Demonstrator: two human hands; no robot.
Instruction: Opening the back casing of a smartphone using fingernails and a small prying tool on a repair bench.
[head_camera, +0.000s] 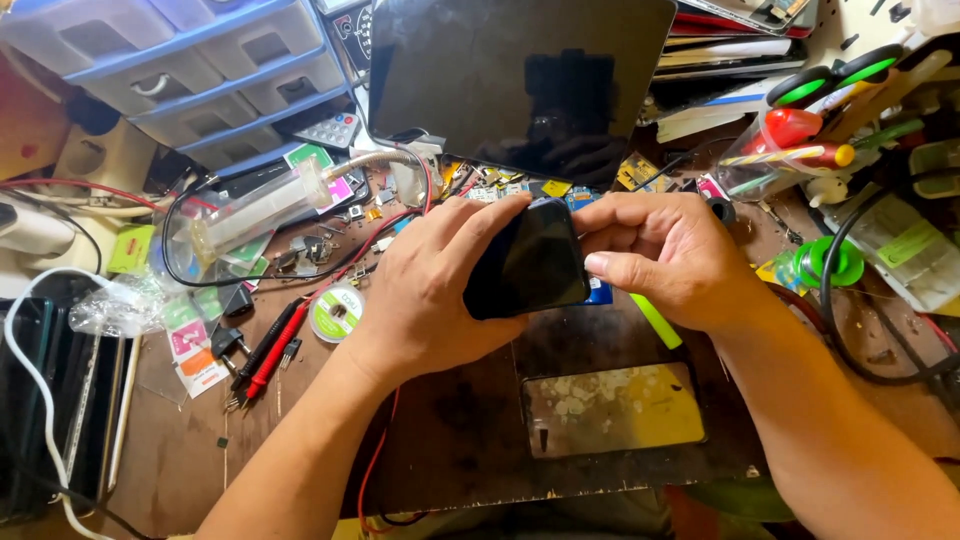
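Note:
A black smartphone with a dark glossy screen is held above the dark work mat at the middle of the view. My left hand grips its left side, fingers wrapped over the top edge. My right hand pinches the phone's right edge between thumb and fingers. A yellow-green flat tool sticks out beneath my right hand. A blue part shows under the phone's right edge.
A detached screen panel with worn yellowish film lies on the mat near me. A large dark tablet leans behind. Blue drawer unit at back left. Red and black probes, solder spool, cables and small parts clutter the left.

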